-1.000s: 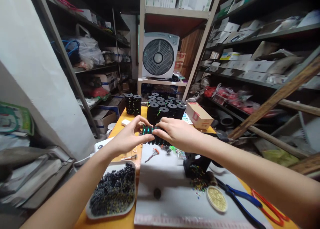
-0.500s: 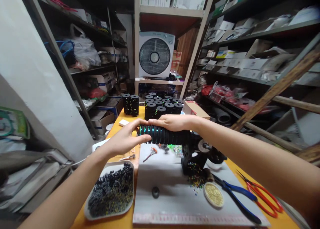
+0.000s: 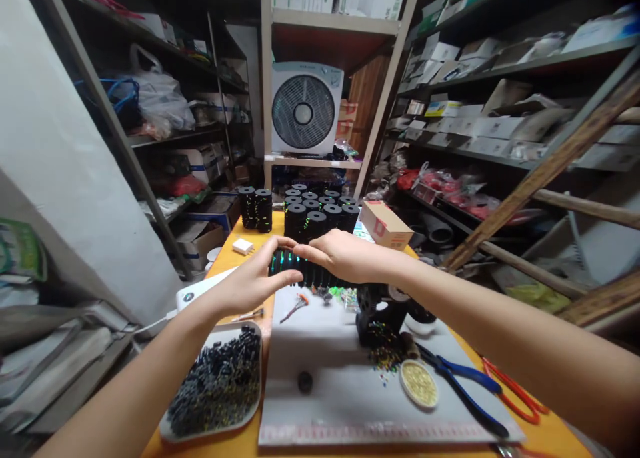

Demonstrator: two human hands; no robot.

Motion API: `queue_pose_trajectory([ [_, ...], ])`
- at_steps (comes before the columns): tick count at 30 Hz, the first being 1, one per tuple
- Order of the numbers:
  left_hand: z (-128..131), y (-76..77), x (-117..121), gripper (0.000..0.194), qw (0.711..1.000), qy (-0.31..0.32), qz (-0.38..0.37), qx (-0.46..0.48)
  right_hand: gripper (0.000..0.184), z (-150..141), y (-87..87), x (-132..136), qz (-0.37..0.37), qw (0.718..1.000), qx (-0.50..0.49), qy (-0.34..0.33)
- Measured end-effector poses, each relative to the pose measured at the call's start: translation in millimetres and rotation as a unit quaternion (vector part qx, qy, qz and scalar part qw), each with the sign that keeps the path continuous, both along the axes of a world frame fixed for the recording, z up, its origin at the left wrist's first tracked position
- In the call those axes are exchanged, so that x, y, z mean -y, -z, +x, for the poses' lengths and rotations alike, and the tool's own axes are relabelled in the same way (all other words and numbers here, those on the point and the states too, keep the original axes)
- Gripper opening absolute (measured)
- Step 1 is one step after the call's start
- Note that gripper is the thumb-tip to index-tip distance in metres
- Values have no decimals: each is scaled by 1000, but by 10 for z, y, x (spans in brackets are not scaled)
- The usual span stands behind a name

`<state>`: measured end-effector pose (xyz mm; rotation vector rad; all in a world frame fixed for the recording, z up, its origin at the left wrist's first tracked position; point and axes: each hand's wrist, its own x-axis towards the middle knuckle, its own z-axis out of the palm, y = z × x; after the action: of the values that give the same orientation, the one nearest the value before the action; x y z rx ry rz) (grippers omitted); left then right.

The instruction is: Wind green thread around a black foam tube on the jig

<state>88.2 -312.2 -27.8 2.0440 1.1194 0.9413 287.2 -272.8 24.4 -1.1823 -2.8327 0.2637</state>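
At my twelve o'clock | my left hand [image 3: 254, 277] clasps a ribbed black roll [image 3: 313, 275], seemingly steadying it; right hand [image 3: 353, 257] overlies it, grip unclear | black cylinders [image 3: 296, 225] stand upright beyond

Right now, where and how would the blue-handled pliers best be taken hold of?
Probably by both blue handles, with the right hand, once off the black ridged roll, coming from the near right. The pliers lie flat, handles splayed that way, so the fingers could close around both; the head points away, close to the dish of golden pieces.
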Motion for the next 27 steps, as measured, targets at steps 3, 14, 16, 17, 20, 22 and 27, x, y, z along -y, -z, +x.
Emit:
queue_pose_trajectory([
  [3,-3,2,1,39,999,10,30,-10,56,1,-41,-119,-48,998,13,-29],
  [14,-74,64,-26,37,994,20,103,-29,62,3,-94,-271,-157,987,16,-19],
  [16,-74,87,-35,39,992,17,124,-27,64,5,-110,-277,-170,985,14,-9],
  [17,-74,99,-35,39,990,14,135,-25,65,6,-116,-279,-174,985,14,-4],
  [20,-71,124,-21,41,986,0,168,-20,67,10,-124,-282,-186,983,11,4],
  [22,-61,110,-5,43,983,-5,185,-21,66,9,-126,-283,-192,981,9,2],
  [27,15,-21,20,37,979,-9,198,-53,60,1,-150,-279,-193,981,2,-8],
])
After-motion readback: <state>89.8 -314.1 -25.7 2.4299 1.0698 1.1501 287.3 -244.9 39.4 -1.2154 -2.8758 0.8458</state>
